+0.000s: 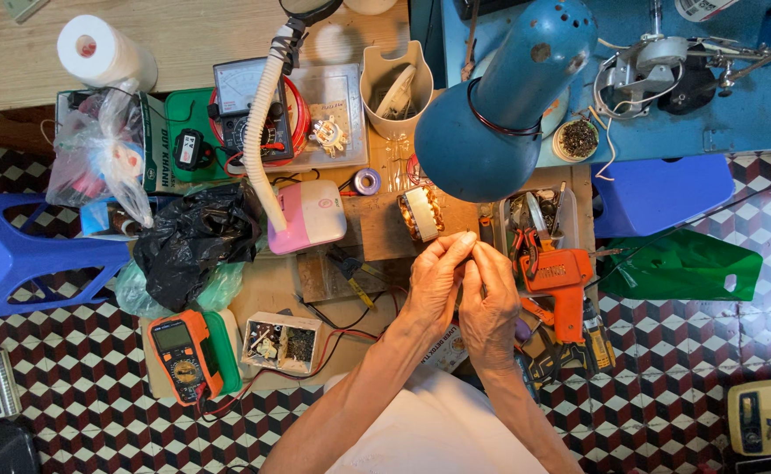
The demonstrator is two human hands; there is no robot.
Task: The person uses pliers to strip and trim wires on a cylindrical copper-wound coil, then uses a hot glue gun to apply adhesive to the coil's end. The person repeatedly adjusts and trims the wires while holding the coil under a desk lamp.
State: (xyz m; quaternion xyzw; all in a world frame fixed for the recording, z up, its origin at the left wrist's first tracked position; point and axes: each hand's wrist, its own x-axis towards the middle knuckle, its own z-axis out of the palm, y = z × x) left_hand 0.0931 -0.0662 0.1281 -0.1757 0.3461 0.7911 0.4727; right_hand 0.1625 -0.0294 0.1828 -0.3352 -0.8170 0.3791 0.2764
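A roll of tissue is seen far left on the bench, with a blue stool tipped on the tiled floor below it. An orange multimeter is laid face up, its red lead trailing right, seemingly kept within reach. A small box of parts sits just beside it. Further along, a pink case is propped under a ribbed hose.

At centre, the left hand and right hand are held close together under the blue lamp, probably for light. Fingertips are pressed together at the top, pinching something too fine to make out. The wound coil rests just above the hands, near but apart. To the right, an orange soldering gun is parked by the right hand, and a green bag lies beyond.
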